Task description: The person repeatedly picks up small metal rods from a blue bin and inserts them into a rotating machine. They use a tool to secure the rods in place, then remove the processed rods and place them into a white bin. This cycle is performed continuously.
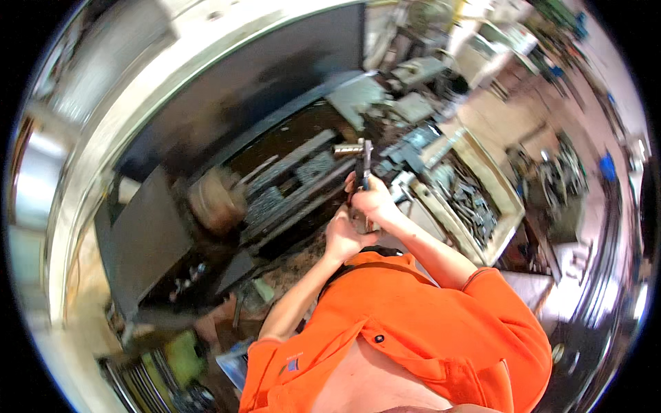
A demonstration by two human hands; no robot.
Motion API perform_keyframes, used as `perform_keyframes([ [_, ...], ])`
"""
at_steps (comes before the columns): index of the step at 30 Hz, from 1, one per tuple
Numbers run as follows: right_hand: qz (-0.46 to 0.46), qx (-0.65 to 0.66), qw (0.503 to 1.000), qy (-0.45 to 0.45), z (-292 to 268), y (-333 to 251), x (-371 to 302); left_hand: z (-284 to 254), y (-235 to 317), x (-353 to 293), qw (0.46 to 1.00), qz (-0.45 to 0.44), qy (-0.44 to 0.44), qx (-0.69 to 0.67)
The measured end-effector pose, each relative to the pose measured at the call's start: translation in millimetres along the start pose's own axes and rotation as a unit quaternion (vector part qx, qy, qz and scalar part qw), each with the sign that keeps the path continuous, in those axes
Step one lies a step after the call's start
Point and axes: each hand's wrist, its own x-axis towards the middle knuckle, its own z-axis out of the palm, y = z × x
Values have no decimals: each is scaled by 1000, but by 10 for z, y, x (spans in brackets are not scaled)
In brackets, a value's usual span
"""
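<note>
My right hand [375, 199] is closed around a slim dark metal tool [365, 168] that points away from me; blur hides its exact kind. At the tool's far end, a short shiny metal cylinder [347, 149] sticks out to the left. My left hand [344, 235] is just below and left of the right one, fingers curled by a small greyish piece [361, 221] that I cannot make out. Both hands are close together in front of my orange shirt, over the near side of a lathe [296, 186].
The lathe's round chuck [219, 199] lies to the left, with a dark back panel [255, 76] behind. To the right stands a pale-rimmed tray [509, 196] holding many metal pieces [471, 199]. A machine part [551, 168] and long bars [606, 275] lie farther right.
</note>
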Motion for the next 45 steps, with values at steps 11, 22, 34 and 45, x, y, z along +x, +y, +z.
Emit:
perform_keyframes([
  [11,96,218,944,229,-784,426,-1127,425,276,-319,941,64,-252,218],
  [22,162,360,881,259,-2767,696,-1017,-346,-545,-740,986,-156,-44,-40],
  [34,382,406,830,13,-1667,1434,-830,-956,-1572,-2826,851,-328,407,47],
  [45,510,232,812,-162,-684,1360,-386,-913,-2559,-4788,702,-446,546,96],
])
